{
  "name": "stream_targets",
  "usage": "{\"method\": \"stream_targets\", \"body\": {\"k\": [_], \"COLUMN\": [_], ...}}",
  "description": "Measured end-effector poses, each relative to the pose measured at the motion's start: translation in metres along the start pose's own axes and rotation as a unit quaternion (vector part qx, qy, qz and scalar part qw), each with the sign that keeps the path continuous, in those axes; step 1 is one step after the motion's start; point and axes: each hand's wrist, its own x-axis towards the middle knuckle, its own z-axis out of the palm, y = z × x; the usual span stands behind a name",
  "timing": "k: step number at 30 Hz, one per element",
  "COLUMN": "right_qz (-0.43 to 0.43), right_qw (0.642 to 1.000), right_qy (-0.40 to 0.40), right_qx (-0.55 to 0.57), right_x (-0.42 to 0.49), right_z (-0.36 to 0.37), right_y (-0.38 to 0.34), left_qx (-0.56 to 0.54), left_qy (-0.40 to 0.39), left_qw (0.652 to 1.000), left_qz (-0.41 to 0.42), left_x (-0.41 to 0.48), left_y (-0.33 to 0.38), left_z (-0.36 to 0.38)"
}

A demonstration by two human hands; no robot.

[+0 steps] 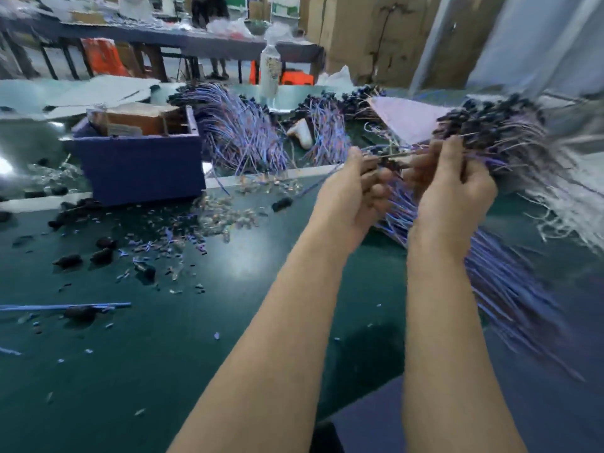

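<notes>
My left hand [354,191] and my right hand [454,188] are raised together over the green table [261,322], right of centre. Both curl around thin blue and purple wires with black ends. My left hand grips a small bundle of wires [397,214] that hangs down below the fingers. My right hand pinches wires at the edge of a large heap of wires [500,135] with dark connectors on top. A thin wire [392,155] stretches between the two hands. The frame is blurred, so the finger detail is unclear.
A blue box [140,165] with a brown carton inside stands at the left. More wire heaps [242,132] lie behind it. Small clear and black parts [183,230] are scattered across the table. A tall bottle [270,70] stands at the back. A person stands by the far table.
</notes>
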Motion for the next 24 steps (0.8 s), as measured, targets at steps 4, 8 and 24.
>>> {"method": "stream_targets", "body": {"k": [4, 8, 24], "right_qz": [0.096, 0.328, 0.343], "right_qw": [0.989, 0.928, 0.915], "right_qy": [0.091, 0.144, 0.080], "right_qx": [-0.062, 0.105, 0.195], "right_x": [0.017, 0.027, 0.006], "right_z": [-0.053, -0.086, -0.038], "right_y": [0.037, 0.067, 0.061], "left_qx": [0.033, 0.110, 0.162], "left_qy": [0.049, 0.065, 0.092], "left_qw": [0.997, 0.991, 0.982], "left_qz": [0.045, -0.043, 0.035], "left_x": [0.041, 0.067, 0.052], "left_y": [-0.031, -0.069, -0.060], "left_z": [0.031, 0.046, 0.008]}}
